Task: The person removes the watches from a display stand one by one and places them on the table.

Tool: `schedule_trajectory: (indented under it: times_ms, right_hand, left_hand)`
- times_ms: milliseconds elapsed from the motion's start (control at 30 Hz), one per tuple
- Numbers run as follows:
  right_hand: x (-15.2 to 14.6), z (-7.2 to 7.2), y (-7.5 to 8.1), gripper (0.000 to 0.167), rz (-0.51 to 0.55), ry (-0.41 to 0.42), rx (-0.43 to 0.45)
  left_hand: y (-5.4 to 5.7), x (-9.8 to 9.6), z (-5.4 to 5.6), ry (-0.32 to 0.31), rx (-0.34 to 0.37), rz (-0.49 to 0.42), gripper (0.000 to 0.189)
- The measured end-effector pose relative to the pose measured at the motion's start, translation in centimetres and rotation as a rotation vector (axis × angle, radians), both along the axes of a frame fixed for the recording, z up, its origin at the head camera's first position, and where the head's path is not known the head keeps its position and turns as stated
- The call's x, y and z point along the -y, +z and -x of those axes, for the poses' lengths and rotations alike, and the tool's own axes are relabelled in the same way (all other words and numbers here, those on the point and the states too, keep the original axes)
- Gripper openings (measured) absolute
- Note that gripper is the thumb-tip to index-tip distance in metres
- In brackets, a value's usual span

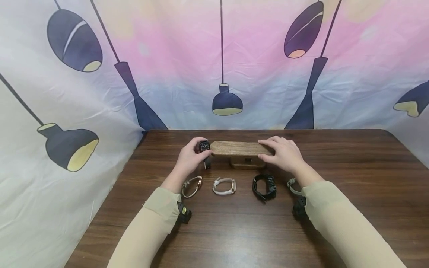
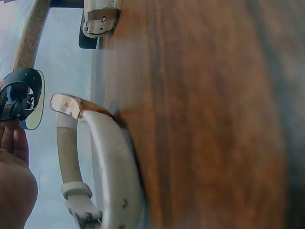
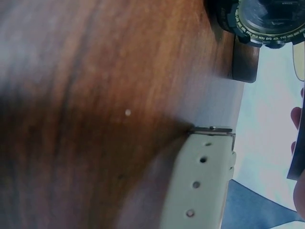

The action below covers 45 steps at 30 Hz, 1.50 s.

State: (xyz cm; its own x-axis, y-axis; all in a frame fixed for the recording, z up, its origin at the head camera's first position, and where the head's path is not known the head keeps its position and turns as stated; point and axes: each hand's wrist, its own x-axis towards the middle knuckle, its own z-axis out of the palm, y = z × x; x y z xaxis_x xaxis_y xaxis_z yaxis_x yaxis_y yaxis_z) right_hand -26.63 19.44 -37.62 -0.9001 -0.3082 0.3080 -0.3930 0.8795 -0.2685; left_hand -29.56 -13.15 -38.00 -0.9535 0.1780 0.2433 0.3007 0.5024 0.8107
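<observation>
My left hand pinches a black wristwatch at the left end of a wooden watch stand. The watch's dial faces up toward me and part of its strap hangs below the fingers. In the left wrist view the black strap loops beside the end of the wooden bar; whether it encircles the bar I cannot tell. My right hand grips the bar's right end between thumb and fingers. Only a sliver of the right hand shows in the right wrist view.
In front of the stand lie a white watch with a rose-gold case, another white watch, a chunky black watch and a pale-strapped watch, partly behind the right wrist. A printed cloth hangs behind the wooden table.
</observation>
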Motion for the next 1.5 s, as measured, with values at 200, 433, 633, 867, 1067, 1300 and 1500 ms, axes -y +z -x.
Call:
schedule_trajectory:
  times_ms: [200, 433, 633, 867, 1067, 1300, 1500]
  right_hand:
    - [0.0, -0.1, 0.1, 0.057, -0.002, 0.004, -0.003]
    - [0.1, -0.1, 0.2, 0.058, -0.007, 0.006, 0.008]
    - [0.1, -0.1, 0.3, 0.057, -0.013, 0.001, 0.002]
    - [0.3, -0.1, 0.2, 0.057, -0.018, 0.003, 0.007]
    - [0.3, -0.1, 0.3, 0.057, -0.021, 0.007, -0.001]
    - [0.2, -0.1, 0.3, 0.057, -0.014, 0.002, 0.005]
    - [0.3, -0.1, 0.3, 0.056, -0.015, 0.004, 0.002]
  left_hand:
    - [-0.2, 0.7, -0.5, -0.008, 0.000, -0.009, 0.040]
    - [-0.4, 1.5, -1.2, -0.027, 0.000, 0.051, 0.042]
    - [-0.1, 1.6, -1.7, -0.060, 0.002, 0.064, 0.040]
    - [-0.1, 1.5, -2.2, -0.098, -0.001, 0.083, 0.039]
    - [0.1, 1.1, -2.8, -0.155, 0.015, 0.078, 0.039]
    - [0.1, 0.8, -2.9, -0.198, 0.032, 0.099, 0.039]
    - [0.2, 0.6, -3.1, -0.224, 0.047, 0.128, 0.039]
